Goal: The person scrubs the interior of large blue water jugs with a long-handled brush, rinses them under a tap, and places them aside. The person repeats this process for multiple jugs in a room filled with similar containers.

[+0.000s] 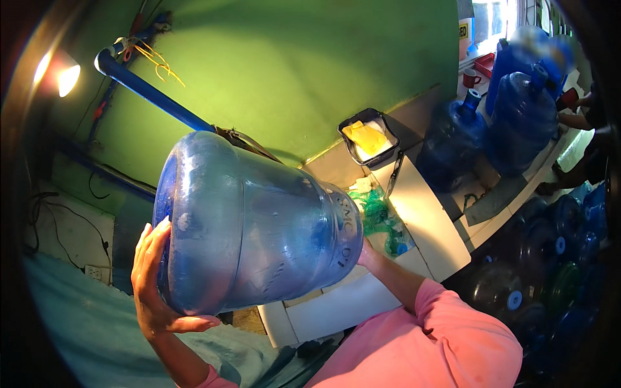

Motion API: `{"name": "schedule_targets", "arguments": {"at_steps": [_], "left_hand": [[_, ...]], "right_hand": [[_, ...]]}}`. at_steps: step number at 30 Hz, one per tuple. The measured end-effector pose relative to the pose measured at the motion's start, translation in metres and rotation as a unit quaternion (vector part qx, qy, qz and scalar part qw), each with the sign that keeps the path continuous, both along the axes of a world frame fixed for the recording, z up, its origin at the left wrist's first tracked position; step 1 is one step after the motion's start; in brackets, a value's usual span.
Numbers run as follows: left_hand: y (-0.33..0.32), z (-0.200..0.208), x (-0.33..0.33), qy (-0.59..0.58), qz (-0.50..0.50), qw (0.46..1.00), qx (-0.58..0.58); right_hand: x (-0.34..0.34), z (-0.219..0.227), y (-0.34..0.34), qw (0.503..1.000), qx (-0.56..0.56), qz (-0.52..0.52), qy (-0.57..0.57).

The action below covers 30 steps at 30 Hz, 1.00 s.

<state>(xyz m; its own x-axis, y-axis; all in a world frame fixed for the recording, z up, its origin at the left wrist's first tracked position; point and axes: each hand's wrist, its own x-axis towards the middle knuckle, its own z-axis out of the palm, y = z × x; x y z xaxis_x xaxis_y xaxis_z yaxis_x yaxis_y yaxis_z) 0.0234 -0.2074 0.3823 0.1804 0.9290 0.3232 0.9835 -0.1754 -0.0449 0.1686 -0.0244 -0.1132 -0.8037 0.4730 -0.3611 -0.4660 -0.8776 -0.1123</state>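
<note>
A large clear-blue water jug (259,220) lies tilted on its side in the air, its base toward the left and its shoulder toward the right. My left hand (152,278) grips the base, fingers over the rim and thumb along the lower side. At the shoulder end, my right hand (367,252) reaches behind the jug and holds it near the neck; its fingers and the jug's mouth are hidden. Beyond the shoulder, a green tangled net or plastic (378,213) rests on the white tiled counter (427,220).
A black basin (352,152) with a yellow cloth (365,138) stands by the green wall. A blue pipe (155,94) slants behind the jug. Blue jugs (453,142) stand at right, near another person's arm (576,121); several more jugs (511,297) lie lower right. A red mug (471,79) sits farther back.
</note>
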Motion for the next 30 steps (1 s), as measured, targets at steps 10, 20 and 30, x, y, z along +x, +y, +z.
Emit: {"name": "schedule_targets", "arguments": {"at_steps": [10,20,30], "left_hand": [[0.013,-0.002,0.027,-0.05,-0.063,0.991,-0.109],[0.005,0.022,0.054,-0.079,-0.127,0.966,-0.213],[0.015,0.017,0.054,-0.128,-0.161,0.955,-0.216]], "right_hand": [[-0.005,-0.004,0.007,0.999,0.031,0.002,-0.01],[0.0,-0.007,-0.007,0.999,0.023,0.005,-0.036],[0.007,-0.005,-0.015,0.997,0.022,-0.014,-0.067]]}}
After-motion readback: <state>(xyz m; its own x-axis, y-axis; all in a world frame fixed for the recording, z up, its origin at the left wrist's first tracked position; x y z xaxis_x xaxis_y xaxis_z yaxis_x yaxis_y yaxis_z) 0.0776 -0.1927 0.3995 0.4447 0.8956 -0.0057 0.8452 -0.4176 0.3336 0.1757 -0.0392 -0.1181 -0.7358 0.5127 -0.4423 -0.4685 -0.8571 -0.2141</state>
